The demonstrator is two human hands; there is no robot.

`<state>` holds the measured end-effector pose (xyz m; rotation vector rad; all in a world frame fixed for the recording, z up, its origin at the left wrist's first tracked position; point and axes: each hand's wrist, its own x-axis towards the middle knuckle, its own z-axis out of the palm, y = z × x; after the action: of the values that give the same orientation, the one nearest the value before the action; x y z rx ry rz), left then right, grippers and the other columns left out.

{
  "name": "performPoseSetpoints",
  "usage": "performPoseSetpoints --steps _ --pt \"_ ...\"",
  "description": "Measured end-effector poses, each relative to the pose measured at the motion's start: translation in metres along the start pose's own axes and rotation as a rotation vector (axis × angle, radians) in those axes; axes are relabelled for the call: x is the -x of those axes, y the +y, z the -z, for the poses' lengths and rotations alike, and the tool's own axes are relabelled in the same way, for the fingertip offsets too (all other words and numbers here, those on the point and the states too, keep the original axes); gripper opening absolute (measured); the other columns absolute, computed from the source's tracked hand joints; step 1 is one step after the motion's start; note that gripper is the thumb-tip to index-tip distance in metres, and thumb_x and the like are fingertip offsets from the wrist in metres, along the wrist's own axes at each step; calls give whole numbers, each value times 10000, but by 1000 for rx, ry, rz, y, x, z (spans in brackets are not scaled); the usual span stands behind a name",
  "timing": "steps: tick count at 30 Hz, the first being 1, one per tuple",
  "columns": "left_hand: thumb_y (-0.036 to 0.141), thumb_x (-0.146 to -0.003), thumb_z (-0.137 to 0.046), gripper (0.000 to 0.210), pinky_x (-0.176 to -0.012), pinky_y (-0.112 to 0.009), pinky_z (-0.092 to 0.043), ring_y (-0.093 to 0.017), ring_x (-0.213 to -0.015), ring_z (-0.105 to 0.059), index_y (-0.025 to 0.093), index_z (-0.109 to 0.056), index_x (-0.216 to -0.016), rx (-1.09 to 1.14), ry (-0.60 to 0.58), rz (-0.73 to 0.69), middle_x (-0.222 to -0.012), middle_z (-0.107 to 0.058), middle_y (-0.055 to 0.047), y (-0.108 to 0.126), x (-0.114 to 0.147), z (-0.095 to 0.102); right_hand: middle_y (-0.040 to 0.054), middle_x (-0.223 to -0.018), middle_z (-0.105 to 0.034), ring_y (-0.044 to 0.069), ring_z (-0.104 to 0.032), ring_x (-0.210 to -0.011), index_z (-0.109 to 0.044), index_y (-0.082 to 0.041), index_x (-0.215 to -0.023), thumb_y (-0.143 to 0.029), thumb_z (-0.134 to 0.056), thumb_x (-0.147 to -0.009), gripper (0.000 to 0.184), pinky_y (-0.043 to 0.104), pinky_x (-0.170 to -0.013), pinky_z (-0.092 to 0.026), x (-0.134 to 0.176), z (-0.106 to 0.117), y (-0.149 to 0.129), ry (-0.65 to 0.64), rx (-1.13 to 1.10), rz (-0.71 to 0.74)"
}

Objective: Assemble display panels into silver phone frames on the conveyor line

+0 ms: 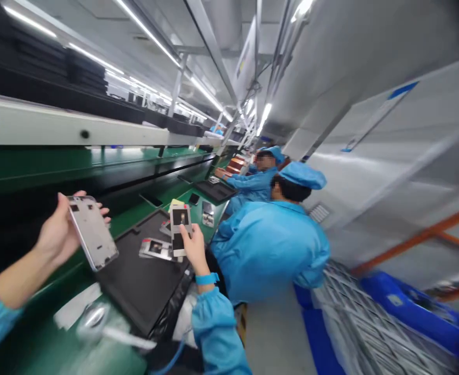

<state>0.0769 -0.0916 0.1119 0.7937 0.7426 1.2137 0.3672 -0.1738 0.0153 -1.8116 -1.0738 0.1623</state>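
My left hand (58, 237) grips a silvery phone frame (93, 237) by its edges, fingers behind it. The frame is tilted, its flat inner face with small dark cutouts towards me. In my right hand (194, 250), the thumb lies on a flat grey phone-sized panel (177, 245) with dark windows and a small red mark. That panel is over the far right part of a black tray (143, 286). Beside it in the tray lie similar flat grey pieces (155, 249), partly overlapping. A blue band circles my right wrist.
A white crumpled sheet (77, 306) and a blurred pale object (94, 319) lie on the green bench (38, 338). Beyond the tray are a dark phone (150, 200) and another grey part (208, 214). Two co-workers in blue (268, 245) sit to the right; a shelf (58, 122) runs above.
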Motion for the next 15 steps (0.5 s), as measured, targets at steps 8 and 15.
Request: performPoseSetpoints --steps 8,15 --pt "795 -965 -488 970 -675 -360 -595 -296 -692 -775 194 -283 -1698 152 -526 391 -912 -811 -165 1 168 121 10 -788 -692 192 -666 -713 -605 -207 -977 -609 -619 -1000 403 300 -679 -531 209 -70 -127 -230 -572 142" --pt "709 -1042 -429 845 -816 -370 -584 -260 -840 -746 151 -377 -1674 -156 -490 118 -1073 -797 -181 7 206 172 138 -1287 -736 273 -729 -1142 -616 -218 -1381 -560 -503 -1082 468 421 -933 -611 265 -82 -194 -198 -677 260"
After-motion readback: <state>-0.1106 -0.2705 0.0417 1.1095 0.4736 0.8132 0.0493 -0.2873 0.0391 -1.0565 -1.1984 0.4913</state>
